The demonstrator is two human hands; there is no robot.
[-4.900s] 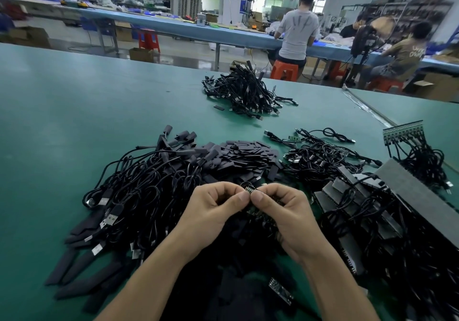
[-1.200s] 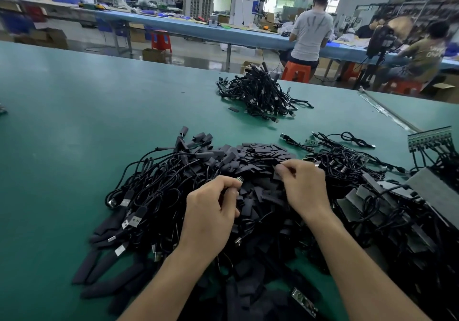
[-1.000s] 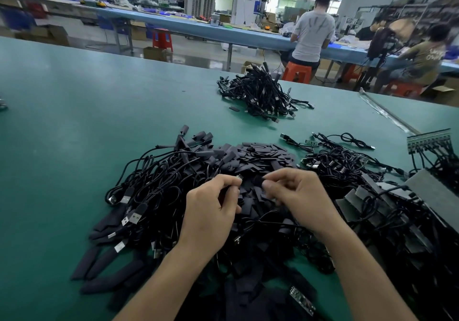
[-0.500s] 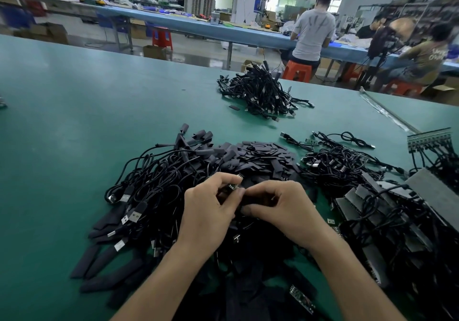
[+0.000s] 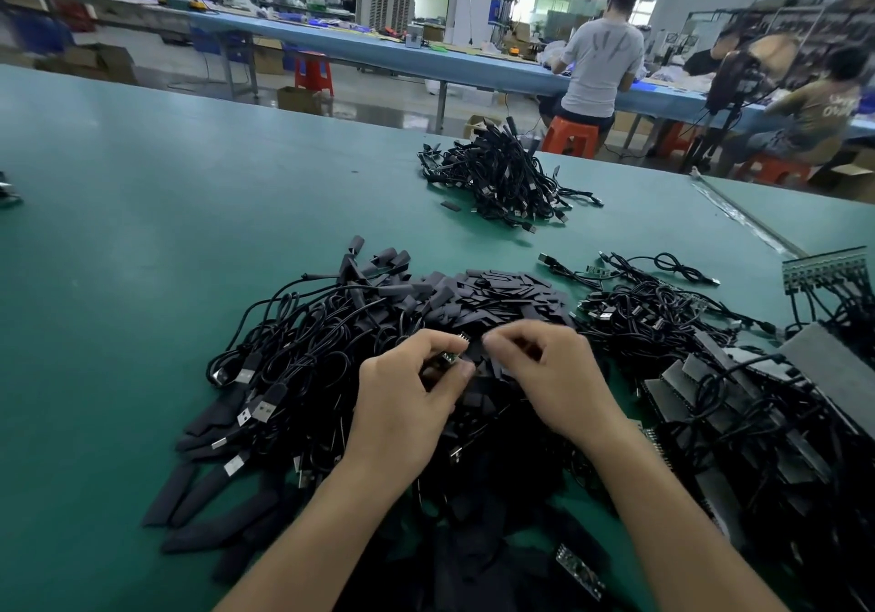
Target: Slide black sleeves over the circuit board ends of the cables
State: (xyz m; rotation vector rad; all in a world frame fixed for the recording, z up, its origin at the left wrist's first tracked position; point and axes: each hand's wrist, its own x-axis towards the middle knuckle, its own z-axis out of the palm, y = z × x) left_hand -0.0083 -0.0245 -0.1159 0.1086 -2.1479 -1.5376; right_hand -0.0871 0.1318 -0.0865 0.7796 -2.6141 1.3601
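Black sleeve (image 5: 477,352): a short flat tube, pinched at fingertips low over the middle of the heap. Motion blur hides whether its mouth is on anything yet.
Circuit board end (image 5: 450,356): small, with a metal-tipped connector poking up, just left of the sleeve. It may be touching the sleeve, but I cannot tell.
Step in hand: threading. I judge it goes best with the sleeve mouth squeezed open, squared to the board's narrow edge, then pushed along while the board is braced stiff.
Left hand (image 5: 402,403): fingers curled in narrow, thumb and forefinger pinching the board.
Right hand (image 5: 554,374): closed to a fine pinch on the sleeve.
Loose sleeves (image 5: 502,287): heaped just beyond both hands.
Cables (image 5: 303,351): tangled to the left, USB plugs showing.
Table (image 5: 142,232): green mat under everything.
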